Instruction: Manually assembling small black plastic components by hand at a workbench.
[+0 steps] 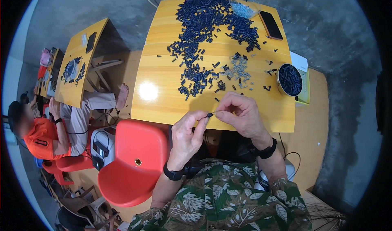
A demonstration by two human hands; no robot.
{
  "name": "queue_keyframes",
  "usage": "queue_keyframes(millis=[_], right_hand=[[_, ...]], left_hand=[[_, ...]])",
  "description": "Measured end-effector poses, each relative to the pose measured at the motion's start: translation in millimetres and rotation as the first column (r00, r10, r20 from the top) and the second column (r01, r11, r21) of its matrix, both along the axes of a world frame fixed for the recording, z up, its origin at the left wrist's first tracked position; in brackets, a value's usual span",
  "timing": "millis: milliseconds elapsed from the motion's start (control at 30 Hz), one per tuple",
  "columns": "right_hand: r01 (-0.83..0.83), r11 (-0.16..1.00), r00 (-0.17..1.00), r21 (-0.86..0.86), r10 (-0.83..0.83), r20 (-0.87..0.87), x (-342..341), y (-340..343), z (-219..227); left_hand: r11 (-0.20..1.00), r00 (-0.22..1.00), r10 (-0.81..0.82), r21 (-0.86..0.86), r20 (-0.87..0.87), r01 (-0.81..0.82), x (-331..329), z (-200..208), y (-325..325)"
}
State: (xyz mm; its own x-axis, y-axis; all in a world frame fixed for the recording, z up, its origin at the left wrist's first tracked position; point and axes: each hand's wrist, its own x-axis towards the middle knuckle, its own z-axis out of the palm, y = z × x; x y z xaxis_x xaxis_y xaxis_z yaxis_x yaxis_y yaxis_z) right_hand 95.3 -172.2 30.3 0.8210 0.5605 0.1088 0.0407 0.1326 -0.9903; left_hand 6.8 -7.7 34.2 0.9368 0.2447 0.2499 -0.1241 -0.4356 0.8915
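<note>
Just over the table's near edge, my left hand pinches a small black cylindrical piece between thumb and fingertips. Close against it, my right hand is closed in a pinch on a tiny metal pin, whose end meets or nearly meets the black piece. Whether the pin is inside the piece, I cannot tell. Beyond my hands, many loose black pieces are heaped over the wooden table. Small silvery metal parts lie scattered in front of my right hand.
At the right stands a round metal bowl full of black pieces. A clear dish of bluish bits and a dark phone lie at the far right. A red chair is left of me. A person in orange sits at another table.
</note>
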Motion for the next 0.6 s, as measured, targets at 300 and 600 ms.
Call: queue_keyframes(millis=[300,600], right_hand=[[-0.017,0.999,0.996,-0.039,0.020,0.086,-6.1,-0.8,7.4],[0.042,0.985,0.999,0.169,-0.042,-0.002,-16.3,6.7,14.4]], left_hand=[[0.985,0.988,-0.048,0.169,0.146,0.023,-3.2,12.8,-1.1],[0.961,0.994,-0.056,-0.265,0.099,0.080,-10.1,-2.2,-2.0]])
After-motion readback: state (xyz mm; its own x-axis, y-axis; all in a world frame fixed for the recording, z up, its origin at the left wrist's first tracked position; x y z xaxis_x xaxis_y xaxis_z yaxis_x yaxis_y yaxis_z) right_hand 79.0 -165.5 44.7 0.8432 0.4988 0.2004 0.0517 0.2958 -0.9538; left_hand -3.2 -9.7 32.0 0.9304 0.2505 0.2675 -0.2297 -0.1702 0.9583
